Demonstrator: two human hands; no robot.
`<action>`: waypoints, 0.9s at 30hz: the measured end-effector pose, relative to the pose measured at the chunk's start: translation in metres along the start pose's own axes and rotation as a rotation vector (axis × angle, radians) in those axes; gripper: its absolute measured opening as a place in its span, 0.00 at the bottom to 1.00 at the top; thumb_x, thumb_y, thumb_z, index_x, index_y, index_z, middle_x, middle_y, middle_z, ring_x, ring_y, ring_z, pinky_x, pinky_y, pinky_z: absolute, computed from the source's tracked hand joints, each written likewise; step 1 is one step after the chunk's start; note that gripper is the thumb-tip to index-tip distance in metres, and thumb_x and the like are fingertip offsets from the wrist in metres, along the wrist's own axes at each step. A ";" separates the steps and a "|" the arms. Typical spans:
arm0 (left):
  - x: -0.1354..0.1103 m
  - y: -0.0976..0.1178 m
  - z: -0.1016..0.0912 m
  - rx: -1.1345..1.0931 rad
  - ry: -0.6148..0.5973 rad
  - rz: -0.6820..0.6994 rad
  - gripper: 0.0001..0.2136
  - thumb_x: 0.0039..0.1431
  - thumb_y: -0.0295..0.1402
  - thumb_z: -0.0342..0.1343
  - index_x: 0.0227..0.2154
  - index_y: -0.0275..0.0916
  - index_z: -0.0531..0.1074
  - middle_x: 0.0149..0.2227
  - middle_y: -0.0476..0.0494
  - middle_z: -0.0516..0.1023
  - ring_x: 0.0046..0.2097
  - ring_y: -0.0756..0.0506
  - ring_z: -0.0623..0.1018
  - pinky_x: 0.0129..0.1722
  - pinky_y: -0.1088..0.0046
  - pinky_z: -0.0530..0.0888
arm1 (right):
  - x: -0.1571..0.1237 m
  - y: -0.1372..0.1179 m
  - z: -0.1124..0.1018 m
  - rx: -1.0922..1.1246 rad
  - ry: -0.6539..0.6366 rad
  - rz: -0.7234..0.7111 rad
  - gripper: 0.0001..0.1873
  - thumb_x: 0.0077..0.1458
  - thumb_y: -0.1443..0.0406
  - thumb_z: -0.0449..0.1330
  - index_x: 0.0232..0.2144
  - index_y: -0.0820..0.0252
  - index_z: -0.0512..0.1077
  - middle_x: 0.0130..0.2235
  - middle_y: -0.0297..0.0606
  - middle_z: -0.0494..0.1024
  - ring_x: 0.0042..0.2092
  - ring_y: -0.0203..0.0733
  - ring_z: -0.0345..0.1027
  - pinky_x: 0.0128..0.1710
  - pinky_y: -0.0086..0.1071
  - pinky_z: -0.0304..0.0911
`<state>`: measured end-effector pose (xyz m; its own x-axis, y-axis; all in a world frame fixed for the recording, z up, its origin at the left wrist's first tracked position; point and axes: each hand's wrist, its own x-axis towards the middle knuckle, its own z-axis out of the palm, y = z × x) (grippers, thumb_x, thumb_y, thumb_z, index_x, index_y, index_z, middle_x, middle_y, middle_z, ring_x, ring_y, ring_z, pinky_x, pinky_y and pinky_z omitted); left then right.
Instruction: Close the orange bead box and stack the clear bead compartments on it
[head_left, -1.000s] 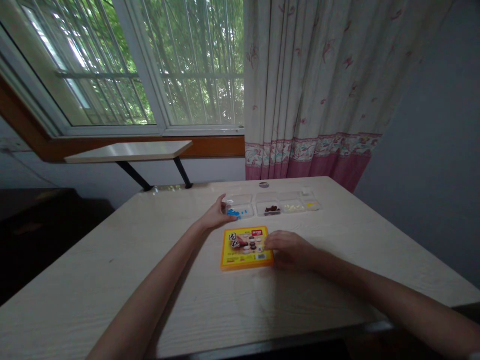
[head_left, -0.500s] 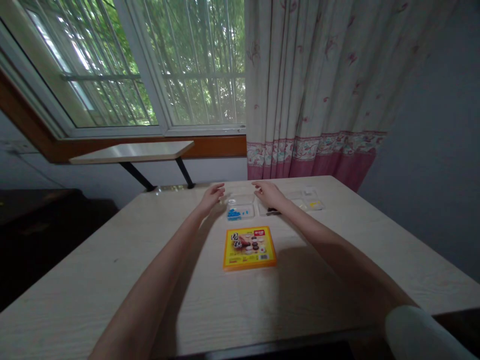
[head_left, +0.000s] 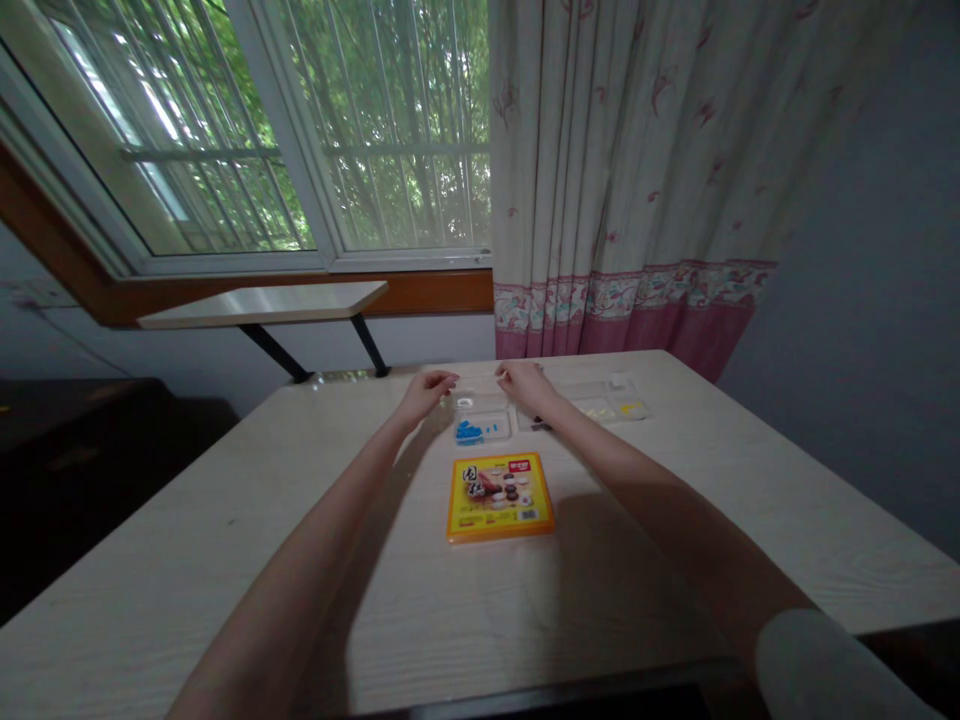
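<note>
Clear tray with blue beads (head_left: 481, 421) sits between both hands: left hand (head_left: 425, 392) at its left rim, right hand (head_left: 525, 386) at its right rim, fingers curled; actual grip can't tell. Yellow box (head_left: 499, 496) lies just nearer than the tray.

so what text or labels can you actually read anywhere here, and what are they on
Yellow box: dark characters at its top left, a red label at top right and small print along the bottom, all too blurred to read.
Clear compartment tray by the hands: no writing visible.
Curtain: only a printed pattern, no words.
Nothing can be quoted.
</note>
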<state>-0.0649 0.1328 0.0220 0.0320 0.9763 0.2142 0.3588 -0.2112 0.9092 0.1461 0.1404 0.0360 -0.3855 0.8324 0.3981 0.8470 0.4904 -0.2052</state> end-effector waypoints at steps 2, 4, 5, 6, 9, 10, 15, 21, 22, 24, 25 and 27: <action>-0.008 0.000 -0.003 0.023 -0.043 0.050 0.17 0.46 0.43 0.55 0.34 0.34 0.73 0.31 0.43 0.76 0.31 0.48 0.72 0.29 0.74 0.68 | -0.010 -0.001 -0.003 -0.001 0.000 -0.027 0.12 0.55 0.67 0.52 0.41 0.60 0.70 0.37 0.40 0.77 0.41 0.41 0.69 0.40 0.29 0.60; -0.019 -0.001 -0.005 0.053 -0.095 0.098 0.16 0.47 0.42 0.55 0.33 0.35 0.73 0.32 0.43 0.76 0.33 0.48 0.73 0.32 0.73 0.69 | -0.022 0.000 -0.005 -0.010 0.001 -0.065 0.12 0.56 0.65 0.52 0.41 0.59 0.70 0.37 0.38 0.77 0.39 0.40 0.70 0.38 0.29 0.60; -0.025 -0.001 -0.006 0.070 -0.123 0.120 0.15 0.48 0.42 0.54 0.33 0.35 0.73 0.33 0.43 0.76 0.34 0.47 0.73 0.34 0.72 0.69 | -0.029 0.000 -0.006 -0.017 0.002 -0.091 0.12 0.56 0.64 0.51 0.41 0.58 0.69 0.37 0.38 0.77 0.39 0.40 0.70 0.37 0.28 0.60; -0.032 -0.001 -0.007 0.087 -0.149 0.138 0.15 0.49 0.42 0.54 0.33 0.36 0.73 0.34 0.43 0.76 0.35 0.47 0.73 0.35 0.72 0.69 | -0.035 0.001 -0.006 -0.024 0.005 -0.121 0.12 0.57 0.63 0.51 0.41 0.57 0.70 0.37 0.38 0.77 0.39 0.39 0.70 0.37 0.28 0.60; -0.053 0.001 -0.007 0.169 -0.189 0.158 0.14 0.51 0.41 0.52 0.33 0.36 0.72 0.36 0.42 0.76 0.37 0.46 0.74 0.36 0.71 0.70 | -0.052 0.006 -0.007 -0.022 -0.007 -0.254 0.12 0.57 0.62 0.51 0.40 0.58 0.71 0.37 0.38 0.77 0.39 0.39 0.70 0.37 0.28 0.60; -0.059 0.001 -0.007 0.212 -0.198 0.165 0.13 0.51 0.40 0.51 0.34 0.36 0.72 0.37 0.42 0.76 0.37 0.46 0.74 0.36 0.71 0.70 | -0.056 0.007 -0.006 -0.013 -0.015 -0.308 0.12 0.57 0.61 0.51 0.40 0.58 0.71 0.37 0.38 0.77 0.39 0.39 0.70 0.37 0.29 0.60; -0.078 -0.002 -0.006 0.398 -0.253 0.325 0.12 0.54 0.37 0.48 0.37 0.39 0.72 0.41 0.41 0.75 0.43 0.45 0.73 0.42 0.68 0.70 | -0.069 0.015 -0.004 0.045 -0.044 -0.503 0.12 0.57 0.62 0.52 0.39 0.60 0.72 0.39 0.39 0.77 0.41 0.38 0.69 0.41 0.30 0.61; -0.081 -0.011 -0.009 0.641 -0.320 0.523 0.13 0.56 0.37 0.47 0.40 0.41 0.72 0.45 0.41 0.73 0.48 0.44 0.70 0.49 0.64 0.66 | -0.071 0.013 -0.002 0.050 -0.081 -0.560 0.10 0.55 0.66 0.54 0.37 0.62 0.73 0.37 0.40 0.76 0.41 0.38 0.68 0.41 0.31 0.62; -0.082 -0.011 -0.010 0.668 -0.323 0.543 0.13 0.56 0.36 0.47 0.41 0.41 0.72 0.45 0.41 0.73 0.48 0.44 0.70 0.49 0.63 0.66 | -0.070 0.013 -0.002 0.049 -0.094 -0.564 0.10 0.54 0.66 0.54 0.36 0.62 0.73 0.37 0.40 0.76 0.41 0.39 0.67 0.41 0.31 0.62; -0.082 -0.011 -0.010 0.708 -0.328 0.573 0.14 0.57 0.36 0.46 0.42 0.41 0.72 0.45 0.41 0.73 0.49 0.44 0.70 0.49 0.64 0.66 | -0.070 0.013 -0.003 0.044 -0.115 -0.569 0.10 0.53 0.66 0.56 0.37 0.63 0.73 0.37 0.40 0.75 0.41 0.39 0.67 0.41 0.31 0.62; -0.083 -0.010 -0.010 0.725 -0.332 0.584 0.14 0.57 0.36 0.45 0.42 0.41 0.71 0.45 0.41 0.73 0.49 0.44 0.70 0.49 0.64 0.67 | -0.070 0.014 -0.003 0.038 -0.122 -0.572 0.10 0.53 0.66 0.56 0.38 0.63 0.73 0.37 0.40 0.75 0.41 0.39 0.67 0.41 0.31 0.62; -0.084 -0.010 -0.010 0.749 -0.339 0.597 0.14 0.58 0.35 0.45 0.43 0.41 0.71 0.46 0.40 0.72 0.49 0.44 0.70 0.49 0.65 0.67 | -0.071 0.015 -0.002 0.018 -0.124 -0.584 0.11 0.53 0.66 0.56 0.39 0.62 0.72 0.38 0.40 0.75 0.41 0.39 0.66 0.41 0.31 0.61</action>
<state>-0.0806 0.0524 -0.0009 0.6186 0.7078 0.3413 0.6863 -0.6981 0.2040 0.1873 0.0883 0.0065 -0.8266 0.4466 0.3424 0.4755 0.8797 0.0005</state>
